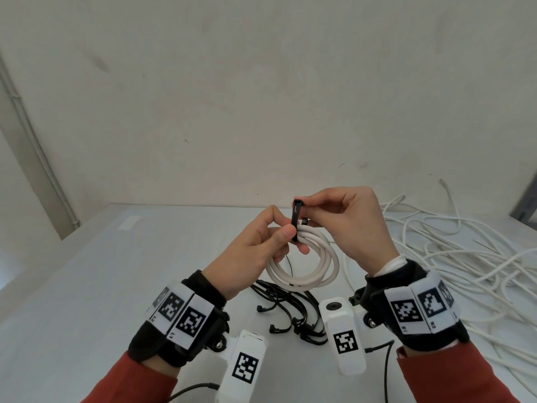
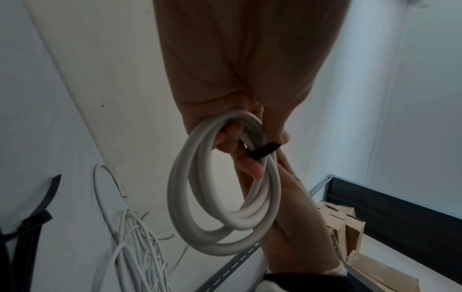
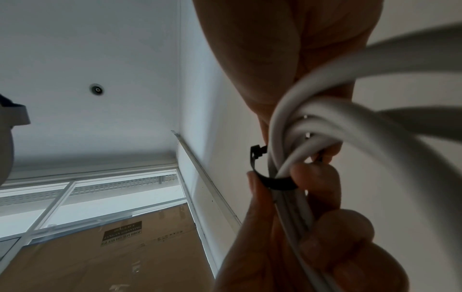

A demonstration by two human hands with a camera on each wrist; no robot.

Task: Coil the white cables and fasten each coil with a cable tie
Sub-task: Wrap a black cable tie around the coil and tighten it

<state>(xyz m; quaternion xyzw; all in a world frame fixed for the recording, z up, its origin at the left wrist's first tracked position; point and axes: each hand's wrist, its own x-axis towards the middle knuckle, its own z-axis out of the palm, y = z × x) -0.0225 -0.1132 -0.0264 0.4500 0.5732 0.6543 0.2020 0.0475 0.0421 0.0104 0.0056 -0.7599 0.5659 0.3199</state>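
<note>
Both hands are up over the table (image 1: 87, 286), working on one coil (image 1: 308, 263) of white cable. The left hand (image 1: 255, 251) grips the coil at about its 11 o'clock, thumb on the near side and fingers curled through the loop, so the rest of the coil hangs free below. A black tie (image 1: 296, 222) wraps the strands right at that spot, its head end sticking up. The right hand (image 1: 345, 225) pinches the upper end of the tie between thumb and fingertips, other fingers curled in. From the right wrist view the tie looks looped around the bundle, but I can't really tell whether the tail is through the head, it's too dim.

On the table at 6 o'clock from the coil there's a heap of spare ties (image 1: 293, 312). Off at 3 o'clock sits a big loose tangle of cable (image 1: 453, 257).
</note>
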